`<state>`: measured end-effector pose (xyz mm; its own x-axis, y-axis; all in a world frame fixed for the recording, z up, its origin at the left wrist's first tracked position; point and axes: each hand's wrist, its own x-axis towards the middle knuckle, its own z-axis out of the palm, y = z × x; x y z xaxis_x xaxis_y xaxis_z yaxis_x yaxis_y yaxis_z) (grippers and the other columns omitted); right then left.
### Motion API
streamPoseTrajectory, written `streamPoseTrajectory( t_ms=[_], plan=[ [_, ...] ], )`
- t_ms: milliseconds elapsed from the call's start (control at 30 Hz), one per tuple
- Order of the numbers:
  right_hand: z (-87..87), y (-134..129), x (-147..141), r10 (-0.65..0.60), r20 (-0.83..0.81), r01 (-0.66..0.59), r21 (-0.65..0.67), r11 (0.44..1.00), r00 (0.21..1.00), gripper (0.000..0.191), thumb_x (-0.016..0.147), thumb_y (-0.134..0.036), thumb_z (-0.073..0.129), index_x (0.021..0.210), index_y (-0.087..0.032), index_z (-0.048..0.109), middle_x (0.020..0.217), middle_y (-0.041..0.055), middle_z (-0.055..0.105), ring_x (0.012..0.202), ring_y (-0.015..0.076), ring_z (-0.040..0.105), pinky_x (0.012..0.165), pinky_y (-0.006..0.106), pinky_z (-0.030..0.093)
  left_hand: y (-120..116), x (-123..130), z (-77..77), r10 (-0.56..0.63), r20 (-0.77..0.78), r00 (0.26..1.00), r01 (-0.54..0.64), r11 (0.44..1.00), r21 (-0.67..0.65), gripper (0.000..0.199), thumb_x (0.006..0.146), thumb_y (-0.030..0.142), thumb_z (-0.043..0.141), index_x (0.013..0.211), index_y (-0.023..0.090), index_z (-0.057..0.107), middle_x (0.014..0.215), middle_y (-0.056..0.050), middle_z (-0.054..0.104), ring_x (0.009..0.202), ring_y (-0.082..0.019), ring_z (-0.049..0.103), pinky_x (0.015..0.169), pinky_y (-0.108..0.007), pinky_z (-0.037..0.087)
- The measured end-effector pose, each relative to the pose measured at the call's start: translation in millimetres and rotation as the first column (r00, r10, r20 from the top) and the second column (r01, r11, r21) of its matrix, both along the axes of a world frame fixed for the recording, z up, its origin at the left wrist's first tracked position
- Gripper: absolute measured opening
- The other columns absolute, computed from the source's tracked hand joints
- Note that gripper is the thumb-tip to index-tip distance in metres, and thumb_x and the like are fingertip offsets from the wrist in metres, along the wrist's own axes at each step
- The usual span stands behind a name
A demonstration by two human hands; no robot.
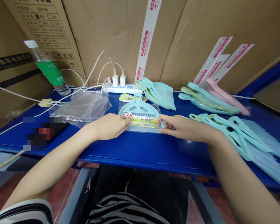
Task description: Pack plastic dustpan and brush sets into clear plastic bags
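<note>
A mint-green brush and dustpan set [138, 105] in a clear bag lies flat on the blue table, its handle pointing away from me. A yellow-green label [143, 122] with printing crosses its lower part. My left hand [112, 126] is closed at the label's left end, fingertips pressed on the bag's edge. At the right end my right hand [174, 125] is closed, fingers curled around a bunched bit of the clear bag [162, 124].
Dustpans [164, 93] stand stacked behind the set. Wrapped pans [210, 96] and loose brushes [235, 133] lie right. Left are clear bags [84, 104], a bottle [50, 70], a dark blurred object [44, 132] and cables; a power strip [123, 89] sits behind.
</note>
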<state>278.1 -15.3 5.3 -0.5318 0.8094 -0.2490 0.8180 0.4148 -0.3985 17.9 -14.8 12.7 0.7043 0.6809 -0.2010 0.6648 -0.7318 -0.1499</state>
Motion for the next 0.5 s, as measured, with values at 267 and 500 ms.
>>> streamPoseTrajectory(
  t_ms=[267,500],
  plan=[
    [0.4,0.4,0.1,0.006,-0.006,-0.006,0.0,1.0,1.0,0.015,0.088,-0.039,0.045,0.09,-0.025,0.044,0.061,-0.0038,0.053,0.054,0.0159,0.049,0.054,0.028,0.034,1.1,0.1,-0.3,0.002,-0.016,1.0,-0.002,1.0,-0.005,0.019,0.099,0.021,0.034,0.103,0.016,0.052,0.091,-0.009,0.071,0.074,-0.023,0.067,0.059,-0.031,0.042],
    [2.1,-0.7,-1.2,-0.002,-0.001,0.002,-0.004,1.0,1.0,0.015,0.088,-0.04,0.044,0.09,-0.025,0.044,0.062,-0.0034,0.052,0.055,0.0163,0.049,0.056,0.029,0.035,0.4,0.0,-1.1,0.008,-0.003,1.0,-0.008,1.0,0.002,0.021,0.098,0.021,0.034,0.106,0.016,0.053,0.09,-0.008,0.071,0.072,-0.021,0.067,0.059,-0.03,0.044]
  ],
)
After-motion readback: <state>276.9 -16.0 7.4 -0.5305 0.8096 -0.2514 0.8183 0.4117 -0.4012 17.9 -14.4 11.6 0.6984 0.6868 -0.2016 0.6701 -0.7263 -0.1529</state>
